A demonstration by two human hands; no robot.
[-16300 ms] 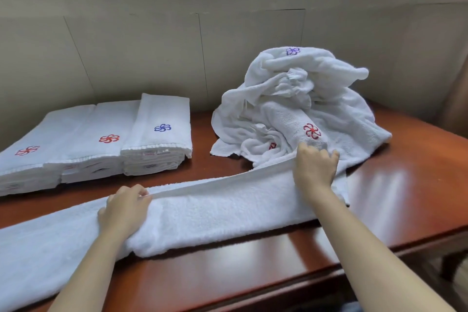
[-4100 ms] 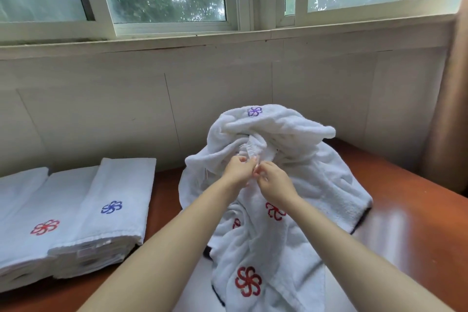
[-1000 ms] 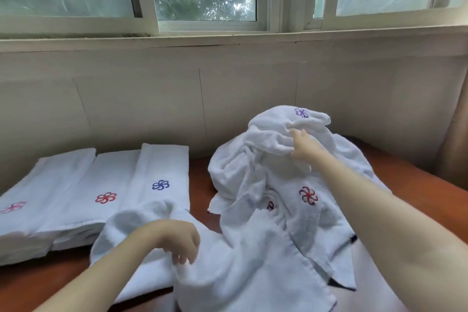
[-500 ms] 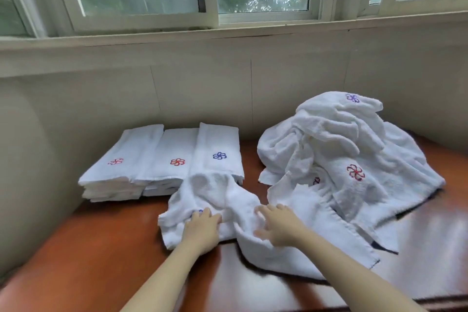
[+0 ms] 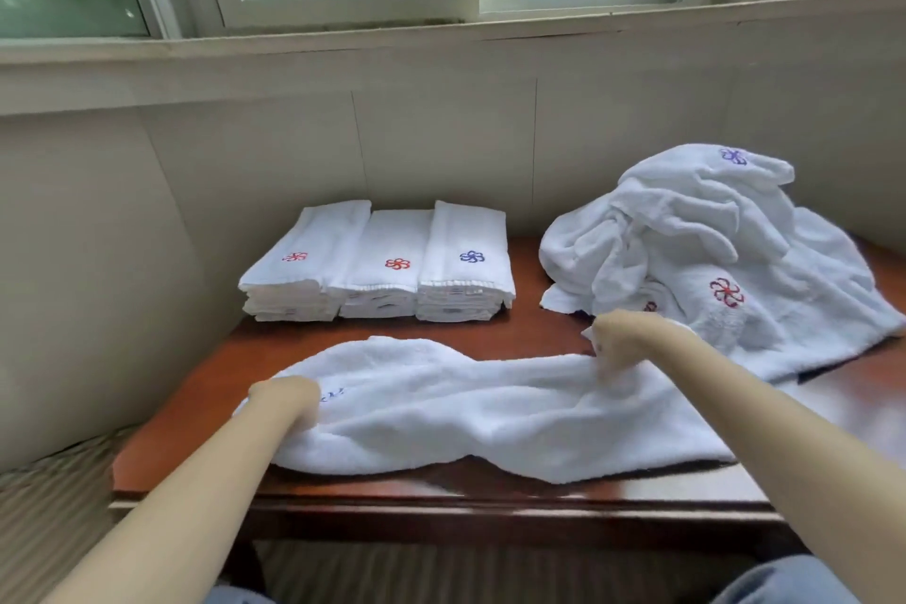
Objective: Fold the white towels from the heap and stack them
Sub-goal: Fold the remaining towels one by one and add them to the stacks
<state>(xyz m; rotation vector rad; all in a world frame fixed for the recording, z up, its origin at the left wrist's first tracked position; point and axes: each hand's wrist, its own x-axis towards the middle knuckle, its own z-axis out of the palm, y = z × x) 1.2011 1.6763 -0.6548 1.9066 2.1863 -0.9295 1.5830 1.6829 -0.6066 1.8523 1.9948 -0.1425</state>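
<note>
A white towel [image 5: 490,412] lies stretched along the table [image 5: 206,412] front. The left hand [image 5: 284,400] clutches one end and the right hand [image 5: 620,341] the other, both curled round cloth. Behind it stand three folded stacks [image 5: 382,265] against the wall, and the heap [image 5: 711,250] crowds the right hand.

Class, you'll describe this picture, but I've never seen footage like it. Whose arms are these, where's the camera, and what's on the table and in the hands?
No machine here: a person works with bare hands. One camera worn on the head looks forward and down at them. On the table lie three stacks of folded towels at the back, a heap of unfolded ones on the right, and one towel stretched across the front. The left hand grips its left end; the right hand pinches its right end.
</note>
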